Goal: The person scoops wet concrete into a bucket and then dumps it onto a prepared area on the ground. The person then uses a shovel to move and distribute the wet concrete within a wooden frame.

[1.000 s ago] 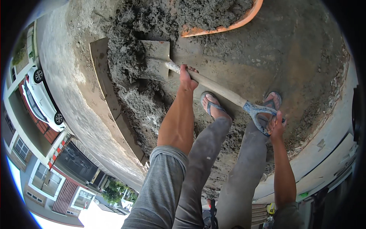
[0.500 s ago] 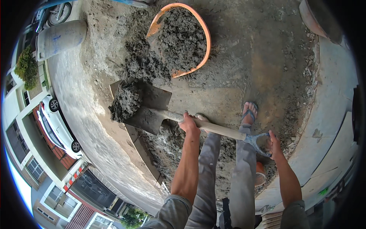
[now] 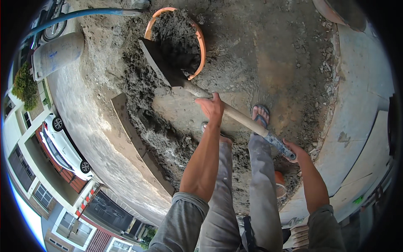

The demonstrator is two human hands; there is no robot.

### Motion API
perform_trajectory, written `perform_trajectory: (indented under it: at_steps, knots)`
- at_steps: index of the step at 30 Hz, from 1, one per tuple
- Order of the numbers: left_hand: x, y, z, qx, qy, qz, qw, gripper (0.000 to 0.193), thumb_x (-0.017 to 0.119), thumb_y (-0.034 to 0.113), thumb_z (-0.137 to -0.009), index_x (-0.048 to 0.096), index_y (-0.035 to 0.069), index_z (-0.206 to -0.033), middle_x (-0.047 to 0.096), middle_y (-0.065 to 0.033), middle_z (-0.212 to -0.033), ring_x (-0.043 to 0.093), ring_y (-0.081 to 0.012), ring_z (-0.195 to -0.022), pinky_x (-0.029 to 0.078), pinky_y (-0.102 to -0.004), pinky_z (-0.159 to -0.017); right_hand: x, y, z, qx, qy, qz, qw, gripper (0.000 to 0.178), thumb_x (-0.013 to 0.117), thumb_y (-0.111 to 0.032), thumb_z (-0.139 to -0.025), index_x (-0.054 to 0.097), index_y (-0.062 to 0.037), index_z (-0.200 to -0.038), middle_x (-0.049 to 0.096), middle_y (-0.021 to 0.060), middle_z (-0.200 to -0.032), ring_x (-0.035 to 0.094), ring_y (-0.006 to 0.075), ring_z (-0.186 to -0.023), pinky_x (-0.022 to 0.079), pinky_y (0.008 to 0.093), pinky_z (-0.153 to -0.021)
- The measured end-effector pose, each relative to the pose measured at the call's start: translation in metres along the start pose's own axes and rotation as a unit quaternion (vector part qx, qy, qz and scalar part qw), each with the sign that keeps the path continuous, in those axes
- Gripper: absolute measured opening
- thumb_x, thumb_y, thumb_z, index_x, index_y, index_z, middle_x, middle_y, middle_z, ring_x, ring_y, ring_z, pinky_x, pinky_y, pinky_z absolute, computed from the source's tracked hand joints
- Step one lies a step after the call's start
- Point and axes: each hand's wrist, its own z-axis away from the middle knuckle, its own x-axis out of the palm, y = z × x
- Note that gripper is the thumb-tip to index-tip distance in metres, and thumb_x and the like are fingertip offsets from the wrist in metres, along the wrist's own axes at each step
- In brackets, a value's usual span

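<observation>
My left hand is closed round the wooden shaft of a shovel, not far behind its blade. Farther back, my right hand grips the blue-grey handle end, its fingers partly hidden. The metal blade is tipped on its edge over the near left side of an orange tub. Grey, crumbly wet mortar fills much of the tub, and the blade hides part of it. More loose mortar lies on the ground left of the tub and runs back toward my feet.
A long board borders the mortar on the left. A smaller orange bucket stands by my right leg. Far left are a grey barrel and a blue curved pole. Along the right runs a concrete ledge.
The shovel has swung away from me to the tub, and its blade has turned from flat to edge-up. The heap of mortar it carried has gone off it at the tub.
</observation>
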Motion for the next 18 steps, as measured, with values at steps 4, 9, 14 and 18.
perform_trajectory:
  at_steps: [4, 9, 14, 18]
  knots:
    - [-0.012, -0.025, 0.026, 0.029, 0.068, 0.058, 0.996, 0.060, 0.065, 0.028, -0.073, 0.033, -0.009, -0.109, 0.054, -0.0266, -0.096, 0.054, -0.0396, -0.091, 0.040, -0.0452, -0.085, 0.001, 0.011, 0.055, -0.017, 0.069, 0.040, 0.997, 0.047, 0.067, -0.061, -0.072, 0.051, -0.0176, -0.064, 0.047, -0.0026, -0.054, 0.045, 0.0127, -0.048, 0.037, 0.0285, -0.051]
    - [-0.051, -0.021, 0.090, -0.116, -0.059, 0.184, 0.974, 0.038, 0.060, 0.028, -0.077, 0.046, 0.000, -0.099, 0.057, -0.0135, -0.079, 0.056, -0.0284, -0.074, 0.046, -0.0394, -0.070, -0.010, 0.066, 0.157, -0.203, 0.186, -0.081, 0.958, 0.032, 0.065, -0.045, -0.082, 0.051, -0.0156, -0.082, 0.041, -0.0038, -0.054, 0.042, 0.0091, -0.042, 0.033, 0.0267, -0.040]
    - [-0.075, -0.024, 0.125, -0.325, -0.186, 0.518, 0.769, 0.016, 0.056, 0.025, -0.083, 0.049, 0.010, -0.081, 0.050, -0.0035, -0.067, 0.050, -0.0160, -0.056, 0.044, -0.0289, -0.051, 0.061, 0.127, 0.323, -0.516, 0.264, -0.145, 0.802, 0.030, 0.060, -0.029, -0.089, 0.045, -0.0137, -0.110, 0.036, -0.0036, -0.051, 0.032, 0.0047, -0.034, 0.024, 0.0207, -0.029]
    - [-0.136, 0.009, 0.149, -0.406, -0.256, 0.686, 0.547, 0.017, 0.056, 0.025, -0.084, 0.046, 0.014, -0.077, 0.045, 0.0012, -0.064, 0.047, -0.0114, -0.055, 0.045, -0.0257, -0.051, 0.058, 0.167, 0.402, -0.621, 0.202, -0.047, 0.756, 0.022, 0.067, -0.023, -0.082, 0.050, -0.0138, -0.092, 0.033, -0.0036, -0.047, 0.032, 0.0068, -0.034, 0.023, 0.0227, -0.031]
